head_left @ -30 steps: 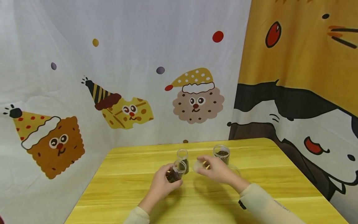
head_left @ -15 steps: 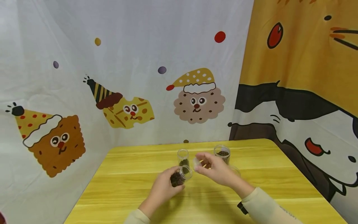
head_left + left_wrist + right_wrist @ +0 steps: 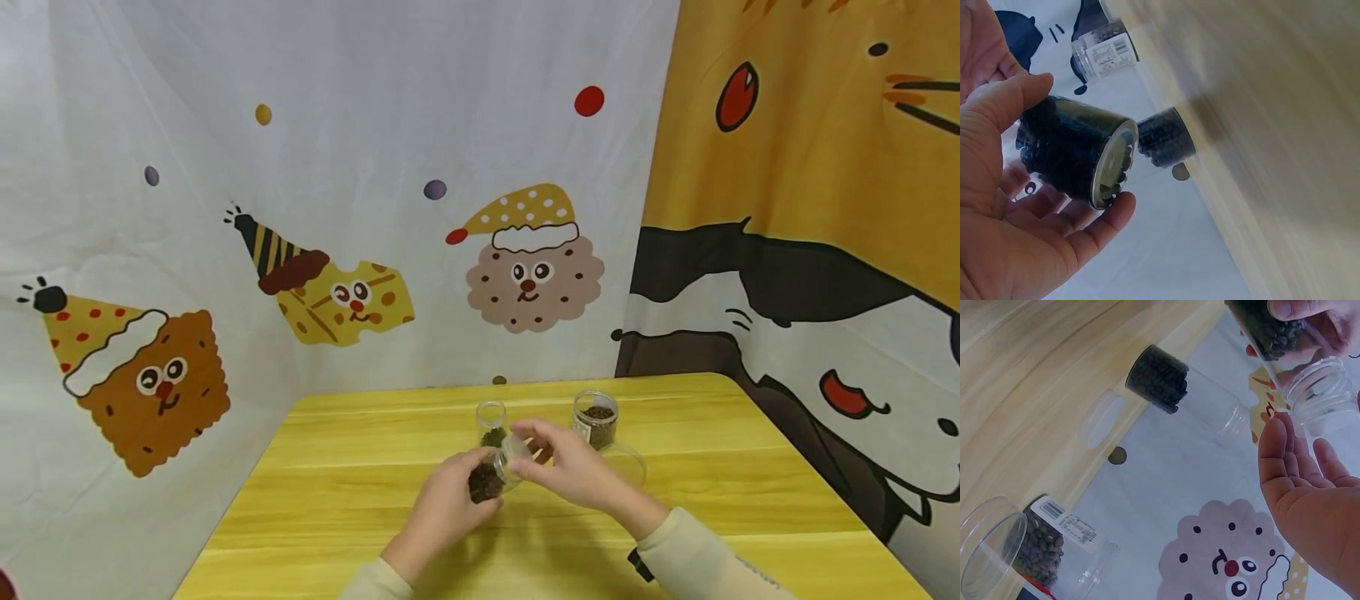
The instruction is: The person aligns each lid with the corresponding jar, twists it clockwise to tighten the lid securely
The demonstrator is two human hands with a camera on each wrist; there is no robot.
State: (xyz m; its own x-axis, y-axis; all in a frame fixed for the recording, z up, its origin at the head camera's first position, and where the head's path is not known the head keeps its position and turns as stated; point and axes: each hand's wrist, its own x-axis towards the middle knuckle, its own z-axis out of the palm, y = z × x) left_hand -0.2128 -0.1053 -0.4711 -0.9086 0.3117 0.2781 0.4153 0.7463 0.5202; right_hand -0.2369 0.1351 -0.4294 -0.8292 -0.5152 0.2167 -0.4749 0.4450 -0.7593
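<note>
My left hand grips a clear jar partly filled with dark beans, thumb on one side and fingers around the other. The jar is raised off the table and tilted, its mouth to the right. My right hand holds a translucent white lid between thumb and fingers, right at the jar's mouth. In the right wrist view the lid overlaps the threaded neck. Just behind the hands stands a second open jar with dark contents, partly hidden by the hands.
A wider open jar of brown beans, with a barcode label, stands at the back right. Next to it is a clear round lid. Another translucent lid lies by the second jar. Cartoon-printed curtains hang behind the yellow wooden table.
The left hand has tipped the jar from nearly upright toward the right and moved it right. The right hand has turned the lid and brought it left onto the jar's mouth.
</note>
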